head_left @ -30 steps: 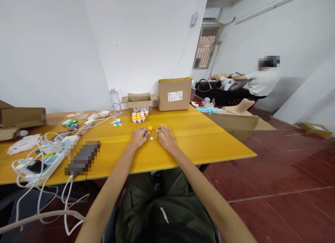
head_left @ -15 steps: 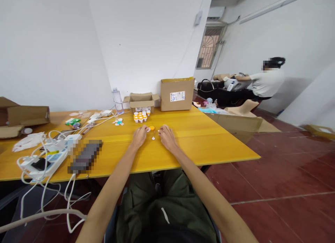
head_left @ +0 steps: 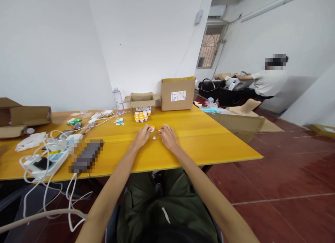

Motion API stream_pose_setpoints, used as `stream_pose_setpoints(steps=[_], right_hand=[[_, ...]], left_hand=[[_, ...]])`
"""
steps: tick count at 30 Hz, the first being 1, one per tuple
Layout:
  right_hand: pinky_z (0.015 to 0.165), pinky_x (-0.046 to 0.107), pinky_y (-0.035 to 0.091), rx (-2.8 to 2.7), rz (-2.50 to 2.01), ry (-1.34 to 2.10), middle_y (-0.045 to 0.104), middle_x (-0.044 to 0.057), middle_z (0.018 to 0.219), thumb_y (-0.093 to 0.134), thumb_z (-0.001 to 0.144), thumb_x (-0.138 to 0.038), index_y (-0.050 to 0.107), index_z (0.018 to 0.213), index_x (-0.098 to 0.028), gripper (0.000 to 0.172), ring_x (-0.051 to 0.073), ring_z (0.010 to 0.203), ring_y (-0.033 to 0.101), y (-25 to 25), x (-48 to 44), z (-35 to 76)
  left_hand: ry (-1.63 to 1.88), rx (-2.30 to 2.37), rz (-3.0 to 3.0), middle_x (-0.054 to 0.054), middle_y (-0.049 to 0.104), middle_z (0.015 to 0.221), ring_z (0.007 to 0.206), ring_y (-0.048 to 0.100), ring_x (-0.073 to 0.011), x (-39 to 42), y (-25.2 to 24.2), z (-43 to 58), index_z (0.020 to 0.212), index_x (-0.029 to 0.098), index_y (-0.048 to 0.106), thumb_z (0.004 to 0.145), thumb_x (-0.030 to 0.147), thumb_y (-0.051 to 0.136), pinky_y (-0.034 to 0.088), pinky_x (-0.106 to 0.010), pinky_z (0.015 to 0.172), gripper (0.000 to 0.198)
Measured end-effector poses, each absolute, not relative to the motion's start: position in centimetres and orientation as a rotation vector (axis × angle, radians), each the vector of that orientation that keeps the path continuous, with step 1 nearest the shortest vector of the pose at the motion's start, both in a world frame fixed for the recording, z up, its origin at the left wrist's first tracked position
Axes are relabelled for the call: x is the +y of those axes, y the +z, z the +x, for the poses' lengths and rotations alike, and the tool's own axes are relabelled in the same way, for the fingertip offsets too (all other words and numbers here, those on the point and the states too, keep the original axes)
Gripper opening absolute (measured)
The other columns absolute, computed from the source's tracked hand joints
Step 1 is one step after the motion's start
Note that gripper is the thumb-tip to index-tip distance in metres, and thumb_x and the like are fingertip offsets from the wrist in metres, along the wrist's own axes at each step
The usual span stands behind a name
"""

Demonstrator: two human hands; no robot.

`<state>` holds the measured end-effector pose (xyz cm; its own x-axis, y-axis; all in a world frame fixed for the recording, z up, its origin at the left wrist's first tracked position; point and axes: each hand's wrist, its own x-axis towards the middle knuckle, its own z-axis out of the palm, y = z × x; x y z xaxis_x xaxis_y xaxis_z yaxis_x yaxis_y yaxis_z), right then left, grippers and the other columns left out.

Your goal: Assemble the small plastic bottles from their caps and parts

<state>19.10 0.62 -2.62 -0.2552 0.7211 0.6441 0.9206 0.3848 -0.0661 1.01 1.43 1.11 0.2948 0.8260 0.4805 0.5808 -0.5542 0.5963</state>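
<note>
My left hand [head_left: 143, 135] is closed, its fingertips pinching a small white disc [head_left: 152, 130]. This disc is right at an orange ring-like cap [head_left: 153, 127]; I cannot tell whether the two touch. To the right, my right hand [head_left: 167, 135] is also closed, with a tiny white piece [head_left: 159, 130] at its fingertips. On the table between the hands lies a small white knobbed piece [head_left: 154, 138]. Beyond my left hand stands a tight group of small bottles [head_left: 141, 116] with orange and white tops.
An open small carton [head_left: 141, 104] and a larger closed carton [head_left: 176, 96] stand against the wall. A clear bottle [head_left: 118, 100], small white and teal bits [head_left: 119, 121], a phone [head_left: 87, 156] and a cabled power strip [head_left: 61, 157] occupy the left. A person [head_left: 270, 81] sits far right.
My left hand has moved slightly right, bringing the white disc in front of the orange cap. My right hand has stayed nearly in place. The view has shifted a little.
</note>
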Motion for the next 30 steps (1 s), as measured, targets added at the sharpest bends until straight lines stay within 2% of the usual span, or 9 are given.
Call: stream_pose_setpoints(steps=[8, 17, 25, 30], right_hand=[[0.083, 0.038, 0.041, -2.056, -1.438, -0.406, 0.062, 0.014, 0.110, 0.051, 0.093, -0.013, 0.069, 0.101, -0.019, 0.020, 0.026, 0.105, 0.052, -2.6, 0.6, 19.0], [0.082, 0.037, 0.042, -2.061, -1.468, -0.406, 0.063, 0.013, 0.109, 0.051, 0.092, -0.012, 0.069, 0.102, -0.020, 0.022, 0.026, 0.105, 0.053, -2.2, 0.3, 18.9], [0.083, 0.037, 0.042, -2.063, -1.462, -0.409, 0.063, 0.013, 0.111, 0.052, 0.093, -0.013, 0.068, 0.101, -0.020, 0.019, 0.026, 0.107, 0.052, -2.1, 0.2, 19.0], [0.084, 0.038, 0.041, -2.061, -1.426, -0.404, 0.062, 0.013, 0.111, 0.052, 0.092, -0.012, 0.068, 0.102, -0.020, 0.020, 0.027, 0.107, 0.052, -2.4, 0.4, 19.1]], left_hand=[[1.156, 1.156, 2.160, 0.000, 0.070, 0.083, 0.078, 0.067, -0.0173, 1.4, 1.3, 1.2, 0.090, 0.022, 0.057, 0.098, 0.039, 0.043, 0.050, -0.028, 0.076, 0.023], [1.050, 1.056, 2.232, 0.001, 0.067, 0.081, 0.078, 0.062, -0.0163, 0.8, 1.8, 1.2, 0.083, 0.021, 0.060, 0.092, 0.044, 0.053, 0.050, -0.028, 0.078, 0.026], [0.978, 1.065, 2.350, 0.000, 0.070, 0.086, 0.083, 0.063, -0.0174, 0.4, 2.0, 1.1, 0.087, 0.022, 0.061, 0.084, 0.034, 0.058, 0.051, -0.031, 0.087, 0.013], [0.934, 1.089, 2.407, -0.002, 0.071, 0.091, 0.087, 0.065, -0.0194, 0.6, 1.8, 1.0, 0.092, 0.022, 0.065, 0.082, 0.033, 0.059, 0.052, -0.032, 0.088, 0.015]])
